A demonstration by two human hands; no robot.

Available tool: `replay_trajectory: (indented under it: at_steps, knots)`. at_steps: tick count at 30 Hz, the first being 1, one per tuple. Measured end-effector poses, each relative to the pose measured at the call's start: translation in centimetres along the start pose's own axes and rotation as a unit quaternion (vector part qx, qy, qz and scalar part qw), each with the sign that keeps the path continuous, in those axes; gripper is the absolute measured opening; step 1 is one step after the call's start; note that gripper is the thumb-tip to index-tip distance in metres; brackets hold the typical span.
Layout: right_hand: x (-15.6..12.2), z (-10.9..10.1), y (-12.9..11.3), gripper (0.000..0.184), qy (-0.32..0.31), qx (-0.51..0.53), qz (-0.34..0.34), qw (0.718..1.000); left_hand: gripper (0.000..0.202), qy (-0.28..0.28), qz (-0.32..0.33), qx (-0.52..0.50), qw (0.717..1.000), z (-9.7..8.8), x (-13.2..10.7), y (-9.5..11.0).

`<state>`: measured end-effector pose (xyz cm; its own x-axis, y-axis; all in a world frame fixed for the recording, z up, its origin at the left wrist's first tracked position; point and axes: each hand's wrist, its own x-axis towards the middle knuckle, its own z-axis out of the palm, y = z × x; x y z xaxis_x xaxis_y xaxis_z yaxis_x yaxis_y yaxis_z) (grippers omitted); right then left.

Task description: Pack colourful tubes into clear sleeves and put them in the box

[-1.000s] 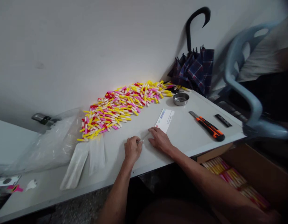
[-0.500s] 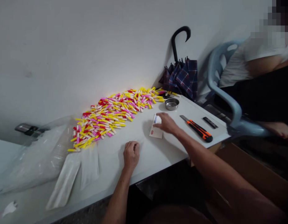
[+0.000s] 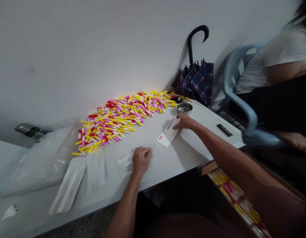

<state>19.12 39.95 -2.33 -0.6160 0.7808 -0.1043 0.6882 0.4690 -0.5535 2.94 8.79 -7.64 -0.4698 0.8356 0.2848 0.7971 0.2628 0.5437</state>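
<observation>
My left hand (image 3: 141, 159) rests near the table's front edge, its fingers curled down onto a clear plastic sleeve (image 3: 125, 161) that lies flat. My right hand (image 3: 186, 122) reaches farther out and pinches the far end of a white printed card (image 3: 167, 136), just in front of a small steel bowl (image 3: 184, 107). A long heap of yellow, pink, red and white capped tubes (image 3: 123, 117) lies along the wall behind both hands.
More clear sleeves (image 3: 68, 186) and a crumpled plastic bag (image 3: 31, 158) lie at the left. A black bar (image 3: 224, 130) lies near the table's right edge. A plaid umbrella (image 3: 196, 81) leans on the wall. A person sits on a blue chair (image 3: 239, 96). A box of packed tubes (image 3: 236, 196) stands below the table at the right.
My right hand left the sleeve, went to the white card and took its far end near the bowl. My left hand stayed on the sleeve. The orange knife is now hidden behind my right arm.
</observation>
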Motion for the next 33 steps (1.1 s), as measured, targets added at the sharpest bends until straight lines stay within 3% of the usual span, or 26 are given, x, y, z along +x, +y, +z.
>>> replay_trajectory:
  at_steps: [3, 6, 10, 17, 28, 33]
  knots:
    - [-2.7, -1.6, 1.3, 0.04, -0.054, 0.127, -0.006, 0.99, 0.012, -0.035, -0.044, -0.018, 0.998, -0.1, 0.7, 0.1]
    - [-6.1, -2.1, 2.0, 0.03, -0.01, 0.263, -0.005, 0.965, 0.014, -0.011, -0.04, -0.024, 0.999, 0.1, 0.7, 0.5]
    - [-10.3, -0.1, 1.7, 0.028, 0.098, 0.387, 0.016, 0.917, 0.014, 0.072, -0.013, -0.067, 0.995, 0.8, -0.2, 0.6]
    - [-13.6, 3.6, 0.1, 0.039, 0.131, 0.493, 0.021, 0.86, 0.016, 0.107, 0.012, -0.041, 0.993, 1.3, -0.6, 0.6]
    - [-15.3, 4.4, 0.3, 0.03, 0.087, 0.46, 0.038, 0.883, 0.017, 0.123, 0.05, 0.014, 0.991, 1.4, -0.7, 1.2]
    - [-15.5, 4.3, 0.3, 0.029, 0.056, 0.47, 0.06, 0.879, 0.016, 0.128, 0.068, 0.028, 0.989, 1.5, -0.7, 1.1]
